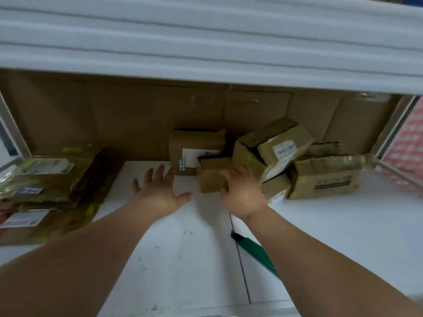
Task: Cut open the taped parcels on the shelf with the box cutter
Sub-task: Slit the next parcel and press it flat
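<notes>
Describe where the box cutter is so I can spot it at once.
Start at the white shelf and follow the right forearm back from the parcels. The box cutter lies partly under it: a slim green bar with a black tip, the only green thing there.

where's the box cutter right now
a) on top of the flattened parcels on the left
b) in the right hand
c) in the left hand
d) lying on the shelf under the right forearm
d: the green box cutter lies on the white shelf, partly hidden beneath the right forearm, while the left hand and the right hand both reach empty toward the small cardboard parcel.
</notes>
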